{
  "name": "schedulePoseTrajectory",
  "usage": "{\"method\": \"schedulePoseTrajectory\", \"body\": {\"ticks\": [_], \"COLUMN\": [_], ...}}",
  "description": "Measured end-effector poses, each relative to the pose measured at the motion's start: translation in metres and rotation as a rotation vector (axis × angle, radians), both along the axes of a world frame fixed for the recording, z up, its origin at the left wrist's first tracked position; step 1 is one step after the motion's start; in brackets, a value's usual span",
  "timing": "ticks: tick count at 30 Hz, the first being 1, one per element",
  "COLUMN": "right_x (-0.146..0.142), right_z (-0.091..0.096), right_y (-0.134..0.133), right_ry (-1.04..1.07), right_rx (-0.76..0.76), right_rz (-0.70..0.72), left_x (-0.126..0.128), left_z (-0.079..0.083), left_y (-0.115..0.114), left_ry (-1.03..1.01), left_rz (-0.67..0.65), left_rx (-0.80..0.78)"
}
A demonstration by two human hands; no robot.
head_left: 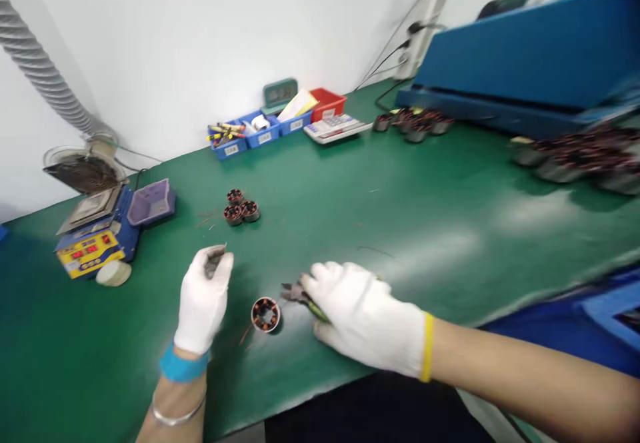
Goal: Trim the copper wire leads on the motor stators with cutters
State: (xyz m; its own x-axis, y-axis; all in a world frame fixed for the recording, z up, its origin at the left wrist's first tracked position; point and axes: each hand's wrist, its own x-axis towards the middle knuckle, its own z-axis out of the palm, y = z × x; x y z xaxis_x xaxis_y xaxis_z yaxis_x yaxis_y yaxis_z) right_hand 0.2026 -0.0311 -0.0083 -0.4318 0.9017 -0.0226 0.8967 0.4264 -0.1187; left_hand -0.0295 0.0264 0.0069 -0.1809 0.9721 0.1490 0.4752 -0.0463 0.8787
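A: From the head camera, the right hand (355, 313), in a white glove, is closed firmly round the green handles of the diagonal cutters (296, 293)!
B: And where do they point?
A: Leftward from that grip, with the cutter tips just beside a wound stator (257, 315), apart from it. The stator sits on the green table top (125, 350), between the two hands, its copper coils facing up.
B: Any loose ends?
A: One, a copper wire (245, 334), on the stator's left side, toward the other hand.
B: Take us to that left hand (203, 300)!
A: Gloved too, raised beside the stator, fingers curled in toward the thumb. Something thin shows at the tips, but I can't tell whether it's pinched there.
B: What's beyond it?
A: Ahead of the left hand, a cluster of three stators (250, 212), touching or nearly so. Off to its left, a purple tray (151, 203) beside a yellow-and-blue unit (90, 254) with red displays.
B: And past the right hand?
A: Straight ahead, well apart, a calculator (336, 128); farther right, more stators (419, 125) by a blue machine (520, 50).
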Motion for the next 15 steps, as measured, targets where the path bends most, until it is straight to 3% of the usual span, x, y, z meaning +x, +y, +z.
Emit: {"method": "schedulePoseTrajectory", "body": {"ticks": [5,8,11,15], "right_x": [-0.052,-0.065,-0.032,0.080], "right_z": [-0.001,-0.003,0.004,0.013], "right_y": [0.015,0.019,0.028,0.060], "right_ry": [0.159,0.161,0.296,0.284], "right_rx": [0.104,0.038,-0.028,0.052], "right_rz": [0.294,0.316,0.055,-0.493], "left_x": [0.000,-0.001,-0.001,0.004], "left_z": [-0.011,-0.013,-0.012,-0.009], "left_y": [0.007,0.011,0.011,0.005], "left_ry": [0.032,0.046,0.051,0.023], "left_rz": [-0.008,0.000,0.018,0.001], "left_rx": [-0.021,-0.025,-0.035,-0.067]}}
